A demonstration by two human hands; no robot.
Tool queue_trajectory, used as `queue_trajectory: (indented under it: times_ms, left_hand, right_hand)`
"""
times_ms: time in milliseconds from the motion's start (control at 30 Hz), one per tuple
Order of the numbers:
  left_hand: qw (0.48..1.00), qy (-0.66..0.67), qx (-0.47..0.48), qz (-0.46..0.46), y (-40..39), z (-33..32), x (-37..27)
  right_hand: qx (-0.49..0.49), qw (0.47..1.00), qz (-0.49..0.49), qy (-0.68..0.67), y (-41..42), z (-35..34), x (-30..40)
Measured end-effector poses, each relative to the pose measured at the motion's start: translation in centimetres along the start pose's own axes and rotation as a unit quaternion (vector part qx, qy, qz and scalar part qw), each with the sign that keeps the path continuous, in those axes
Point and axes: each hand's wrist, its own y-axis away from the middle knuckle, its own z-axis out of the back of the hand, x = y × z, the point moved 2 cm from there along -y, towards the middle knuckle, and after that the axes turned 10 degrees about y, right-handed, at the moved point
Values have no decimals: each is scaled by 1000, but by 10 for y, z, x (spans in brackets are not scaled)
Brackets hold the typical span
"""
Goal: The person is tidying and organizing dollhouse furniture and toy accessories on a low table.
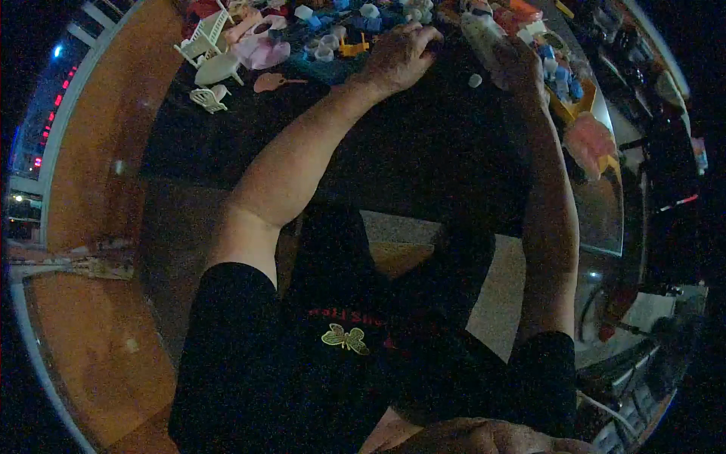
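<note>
My left hand [404, 58] is at the upper middle, its fingers bent and apart, with nothing visible in them. Just left of it lies a yellow plastic toy piece [354, 46]. My right hand [513, 65] is in shadow at the upper right, against a pale, whitish object [481, 35]; whether the fingers grip it is too dark to see. A small white round piece [475, 80] lies on the dark surface between my hands. Small blue pieces [371, 24] and clear ring-shaped pieces [324, 50] are heaped beyond my left hand.
At the upper left stand a white toy bed [209, 35], a white toy table [220, 69] and a toy chair [210, 99], near a pink toy guitar [277, 83]. Blue pieces [561, 79], yellow plastic parts [575, 105] and a pink piece [591, 142] lie right of my right arm.
</note>
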Motion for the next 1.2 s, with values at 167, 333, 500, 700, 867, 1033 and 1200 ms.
queue_trajectory:
  times_ms: [167,333,500,700,867,1033,1200]
  left_hand:
    - [958,270,-82,53,-2,0,-13]
    - [945,296,-96,98,-4,-6,-22]
    - [976,112,-186,-21,-3,11,-23]
    - [990,87,-76,84,-4,5,-7]
    - [981,176,-81,20,-3,-14,-16]
    - [853,493,34,165,1,-19,-29]
    - [731,590,61,338,5,-16,-34]
  right_hand:
    - [82,752,-75,-650,12,4,19]
    - [132,756,-72,-638,31,3,49]
    - [59,690,-67,-719,19,3,33]
    - [-68,710,-137,-688,22,8,43]
    - [-24,849,38,-527,22,7,72]
    - [-26,866,-9,-499,16,-4,35]
    - [-122,866,-34,-483,16,6,20]
